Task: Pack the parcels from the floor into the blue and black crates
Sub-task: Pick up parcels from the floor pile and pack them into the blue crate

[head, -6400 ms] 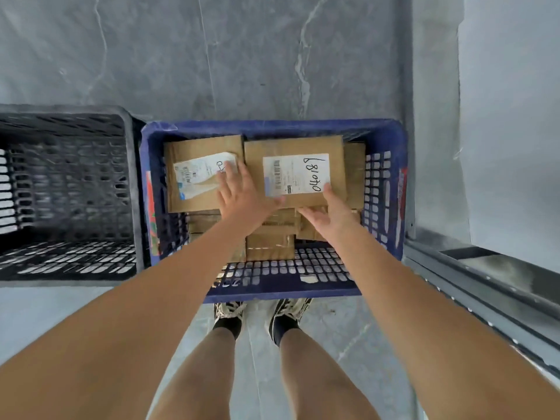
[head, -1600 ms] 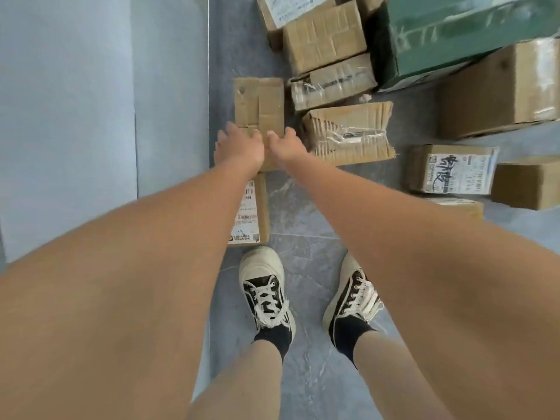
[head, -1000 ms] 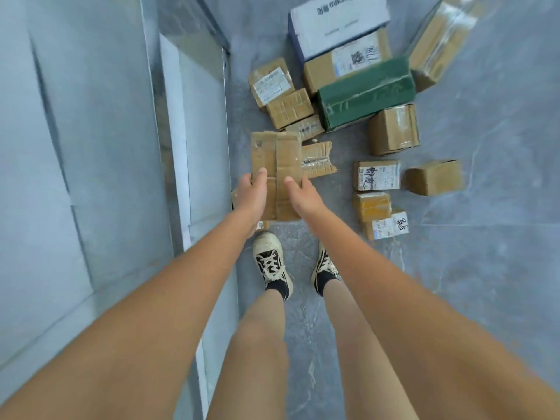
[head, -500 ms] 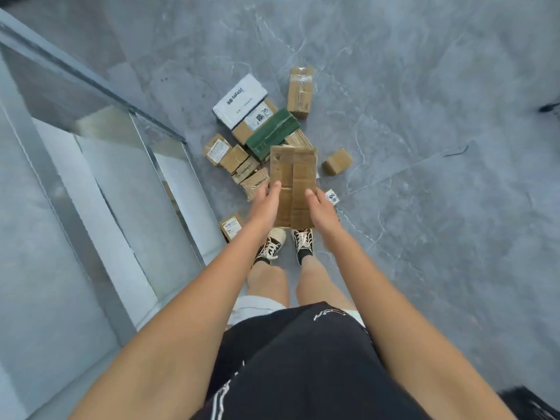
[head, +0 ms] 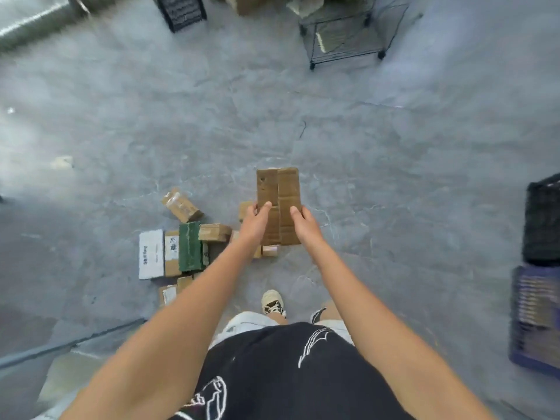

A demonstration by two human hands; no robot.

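Grey stone floor (head: 394, 153): remaining parcels (head: 181, 250) lie lower left. Left hand (head: 256, 221) and right hand (head: 303, 222) grip cardboard parcel (head: 280, 192) between them, raised. Blue crate (head: 535, 316) and black crate (head: 542, 219) stand far right.

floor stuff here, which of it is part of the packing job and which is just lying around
Part of the job:
- brown parcel held in left hand and right hand
- parcels on the floor
- blue crate
- black crate beside it

Just lying about:
- wire rack on wheels
- second black crate, far off
- pale scrap
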